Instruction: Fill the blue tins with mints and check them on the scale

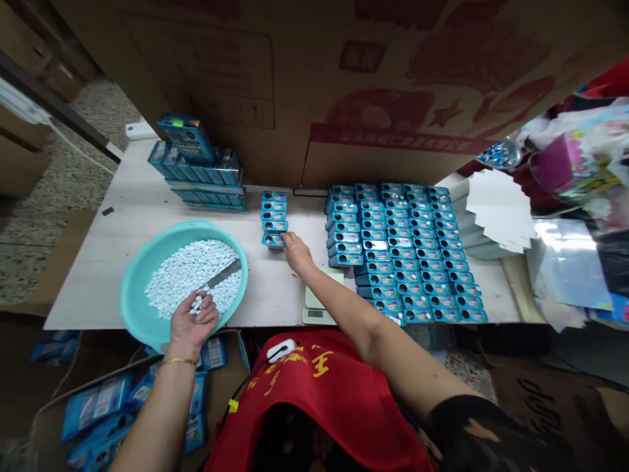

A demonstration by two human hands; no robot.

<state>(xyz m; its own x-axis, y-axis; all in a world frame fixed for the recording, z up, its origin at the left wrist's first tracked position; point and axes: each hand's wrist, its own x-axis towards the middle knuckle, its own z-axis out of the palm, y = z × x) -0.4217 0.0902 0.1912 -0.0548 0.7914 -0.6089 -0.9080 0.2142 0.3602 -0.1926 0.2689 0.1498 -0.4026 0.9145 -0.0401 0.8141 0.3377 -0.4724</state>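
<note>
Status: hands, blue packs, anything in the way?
Left hand palm-up over basin, cupping white pieces. Right hand at nearest blue pack of short row; grip unclear. Right forearm over part of scale; nothing visibly blocking hands.

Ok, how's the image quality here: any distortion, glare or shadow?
Head view: carton dim, upper corners darker; head view: glare on the clear plastic at right; head view: wide-angle stretch slants the outer blue packs; head view: scale display too small to read.
</note>
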